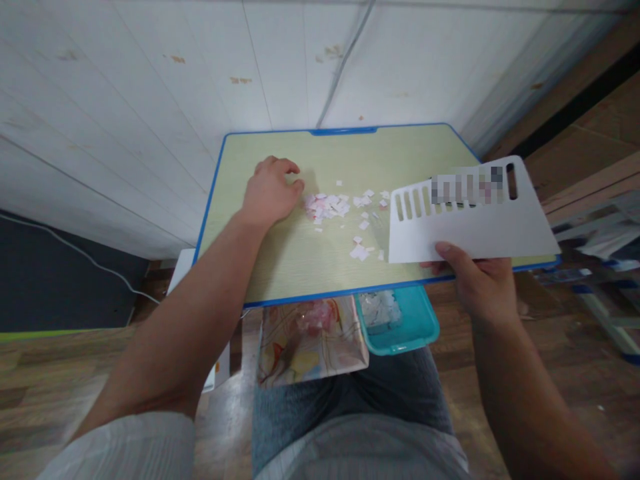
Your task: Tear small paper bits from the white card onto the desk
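Observation:
My right hand (483, 280) grips the lower edge of a flat white slotted sheet (450, 237), thumb on top. It is tilted over the right part of the table, with a row of slots and a larger hole at its upper right. My left hand (274, 190) is over the table at the left, fingers curved and apart, with nothing visible in them. Just right of it lies a heap of small pale pink and white paper pieces (327, 207). More loose paper pieces (359, 252) are scattered between the heap and the sheet, which hides part of the tabletop.
The small blue-edged table (280, 267) stands against a white panelled wall (200, 67). Below its front edge are a turquoise tub (417, 320) with white scraps inside and a patterned box (345, 360) holding something pink. Shelving and boxes stand at the right.

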Tool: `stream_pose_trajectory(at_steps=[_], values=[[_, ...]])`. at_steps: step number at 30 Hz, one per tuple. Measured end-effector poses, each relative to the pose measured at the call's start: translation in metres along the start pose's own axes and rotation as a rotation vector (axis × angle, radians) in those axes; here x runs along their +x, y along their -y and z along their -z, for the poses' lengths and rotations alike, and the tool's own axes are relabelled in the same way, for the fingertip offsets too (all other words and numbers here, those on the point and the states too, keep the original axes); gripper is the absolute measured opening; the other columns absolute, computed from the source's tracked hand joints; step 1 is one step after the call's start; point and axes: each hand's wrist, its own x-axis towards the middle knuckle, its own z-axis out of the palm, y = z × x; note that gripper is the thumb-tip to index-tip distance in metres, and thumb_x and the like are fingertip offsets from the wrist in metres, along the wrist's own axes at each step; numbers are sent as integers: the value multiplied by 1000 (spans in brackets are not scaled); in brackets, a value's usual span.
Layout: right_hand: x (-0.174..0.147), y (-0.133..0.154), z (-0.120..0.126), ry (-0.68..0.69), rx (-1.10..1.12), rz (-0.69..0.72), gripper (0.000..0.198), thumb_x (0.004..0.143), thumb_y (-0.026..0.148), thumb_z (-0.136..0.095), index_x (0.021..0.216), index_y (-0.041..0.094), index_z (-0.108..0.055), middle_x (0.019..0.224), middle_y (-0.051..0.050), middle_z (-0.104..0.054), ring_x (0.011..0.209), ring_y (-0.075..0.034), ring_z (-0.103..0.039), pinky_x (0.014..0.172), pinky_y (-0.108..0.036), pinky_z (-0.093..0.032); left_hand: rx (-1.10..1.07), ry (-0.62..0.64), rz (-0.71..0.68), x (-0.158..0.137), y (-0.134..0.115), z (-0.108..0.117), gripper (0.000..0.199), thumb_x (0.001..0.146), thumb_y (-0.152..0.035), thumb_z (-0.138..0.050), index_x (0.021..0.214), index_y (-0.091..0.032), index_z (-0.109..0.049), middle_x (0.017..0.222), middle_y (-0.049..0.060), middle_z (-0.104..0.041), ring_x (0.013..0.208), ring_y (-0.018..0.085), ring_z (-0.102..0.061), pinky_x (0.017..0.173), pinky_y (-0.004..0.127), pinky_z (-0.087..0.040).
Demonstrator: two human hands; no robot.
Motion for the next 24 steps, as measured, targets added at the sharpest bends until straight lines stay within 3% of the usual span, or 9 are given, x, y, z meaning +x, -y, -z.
stream_pose_trajectory(at_steps=[9,16,20,24], values=[[2,2,-14,23,-24,21,45,94,58,-96,72,28,-73,69,-5,-79,60,-23,-73,63,-38,-62,82,28,-50,-10,-9,22,28,103,-30,-74,129,-23,-83,144,15,-79,141,38,-71,134,60,-54],[0,-9,-12,106,40,-63,55,91,68,-97,62,27,-72,65,-8,-78,62,-28,-77,58,-40,-67,215,-34,-84,-78,6,50,44,104,-40,-68,142,-20,-77,148,18,-78,148,42,-69,135,61,-52],[-2,-13,-14,115,101,-92,55,86,72,-99,64,28,-73,63,-7,-76,56,-27,-73,56,-42,-67,254,-37,10,-106,25,50,46,105,-44,-62,140,-17,-76,148,24,-79,145,45,-72,133,62,-54],[-1,-11,-17,117,141,-113,52,86,73,-98,70,28,-76,63,-6,-77,55,-26,-72,56,-40,-66,228,-68,13,-103,32,42,41,104,-47,-60,130,-18,-76,142,25,-82,139,46,-74,130,63,-56]])
